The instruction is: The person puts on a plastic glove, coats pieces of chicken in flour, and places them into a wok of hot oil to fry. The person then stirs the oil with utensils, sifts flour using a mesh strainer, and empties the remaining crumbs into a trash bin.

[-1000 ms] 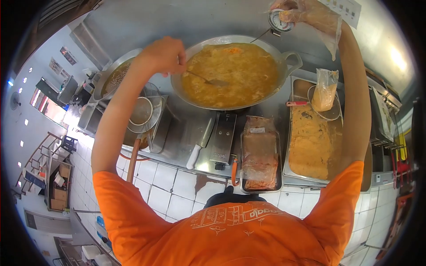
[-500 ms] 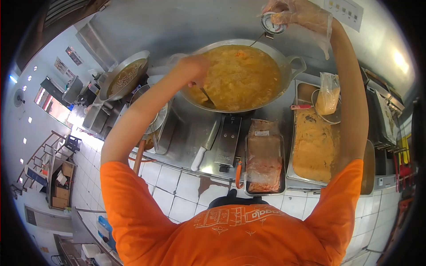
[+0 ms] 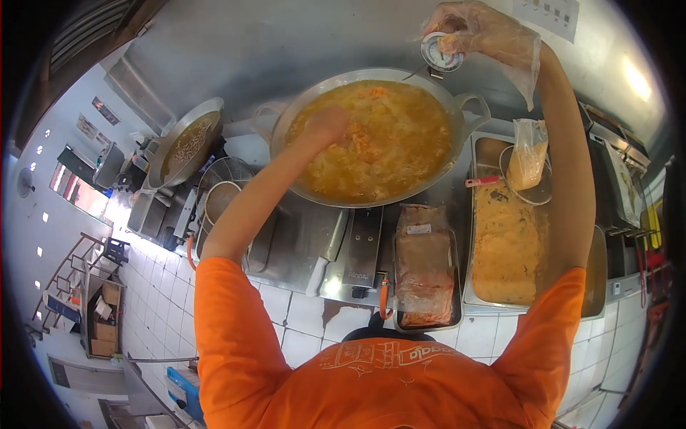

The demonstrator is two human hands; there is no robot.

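My left hand [image 3: 329,125] is closed above a wide wok [image 3: 266,146] of bubbling golden oil [image 3: 400,154]. The hand hides the thin metal utensil it grips, whose kind I cannot make out. Just beside the fingers, an orange-brown fried piece [image 3: 359,136] shows at the oil's surface. Up by the back wall, my right hand [image 3: 479,32], in a clear plastic glove, pinches a round dial thermometer [image 3: 441,53]. Its thin probe slants down toward the wok's far rim. Another orange piece [image 3: 377,93] floats near that rim.
A white-handled knife [image 3: 325,254] lies by the burner control box [image 3: 364,247]. In front are a tray of bagged meat [image 3: 423,268] and a flour-filled tray [image 3: 506,250], with a strainer holding a bag [image 3: 529,161]. At left stand another wok [image 3: 189,146] and wire strainers [image 3: 225,171].
My left hand has moved up and inward over the wok, and the utensil's end is out of sight. A fried piece now shows beside it. The thermometer stays near the rim.
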